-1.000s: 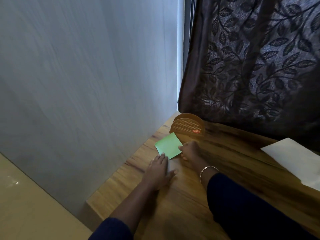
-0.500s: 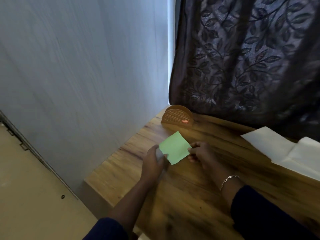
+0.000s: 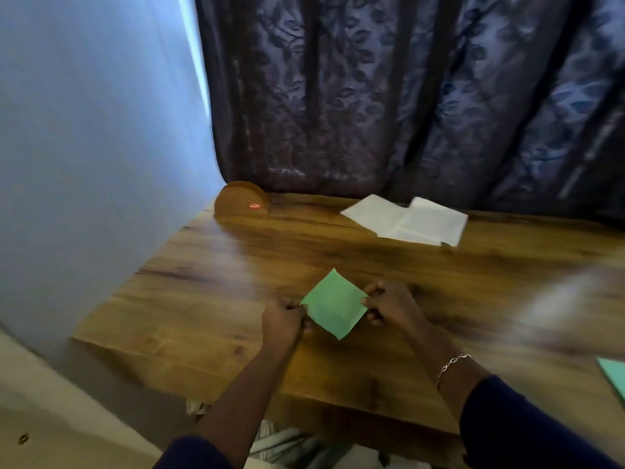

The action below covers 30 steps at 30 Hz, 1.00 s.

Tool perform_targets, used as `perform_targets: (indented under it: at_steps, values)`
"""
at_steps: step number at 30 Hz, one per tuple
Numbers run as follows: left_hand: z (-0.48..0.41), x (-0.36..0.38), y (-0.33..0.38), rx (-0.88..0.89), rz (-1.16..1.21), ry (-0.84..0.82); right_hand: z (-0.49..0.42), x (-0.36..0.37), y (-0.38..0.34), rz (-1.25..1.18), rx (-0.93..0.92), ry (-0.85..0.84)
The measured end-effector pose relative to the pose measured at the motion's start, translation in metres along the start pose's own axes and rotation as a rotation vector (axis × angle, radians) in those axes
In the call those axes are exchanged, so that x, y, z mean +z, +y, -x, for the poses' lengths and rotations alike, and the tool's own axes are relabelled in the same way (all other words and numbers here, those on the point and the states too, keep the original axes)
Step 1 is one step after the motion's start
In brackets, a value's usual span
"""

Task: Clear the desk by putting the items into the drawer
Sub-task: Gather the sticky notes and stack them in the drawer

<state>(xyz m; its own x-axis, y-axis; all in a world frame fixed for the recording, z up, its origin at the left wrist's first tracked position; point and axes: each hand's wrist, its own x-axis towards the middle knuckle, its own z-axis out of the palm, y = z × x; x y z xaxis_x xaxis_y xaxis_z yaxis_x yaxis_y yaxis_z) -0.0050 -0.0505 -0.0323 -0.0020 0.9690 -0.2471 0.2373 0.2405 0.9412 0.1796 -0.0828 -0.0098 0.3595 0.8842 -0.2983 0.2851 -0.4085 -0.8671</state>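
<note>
Near the front edge of the tabletop (image 3: 209,289), toward its left side, a square of green paper (image 3: 333,304) is held up just clear of the wood. The left hand (image 3: 285,321) pinches its left corner and the right hand (image 3: 392,308) pinches its right corner, fingers curled on both. Two hands on so light a sheet probably keep it flat and unbent for the carry.

White sheets (image 3: 406,220) lie overlapping along the far edge, below the curtain (image 3: 406,96), and a brown mesh holder (image 3: 241,199) stands in the far left corner. A second green sheet (image 3: 614,377) shows at the right edge. A pale blur beside it is too smeared to name.

No drawer is in view, so where the paper must go cannot be told. Most of the clearing appears to remain.
</note>
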Motion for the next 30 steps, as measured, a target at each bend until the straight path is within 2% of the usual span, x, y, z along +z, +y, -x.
perform_targets:
  at_steps: [6,13,19,30]
  values:
    - [0.03,0.08,0.025,0.031,-0.033,-0.236,0.047,-0.088,0.04,-0.007,0.039,0.203]
    - [0.066,0.182,0.052,0.175,-0.11,-0.396,0.088,-0.175,0.09,-0.094,0.11,0.399]
    - [0.108,0.271,0.069,0.163,-0.09,-0.563,0.108,-0.253,0.133,-0.128,0.123,0.517]
    - [0.194,0.446,0.089,0.282,-0.084,-0.662,0.143,-0.426,0.218,-0.227,0.128,0.618]
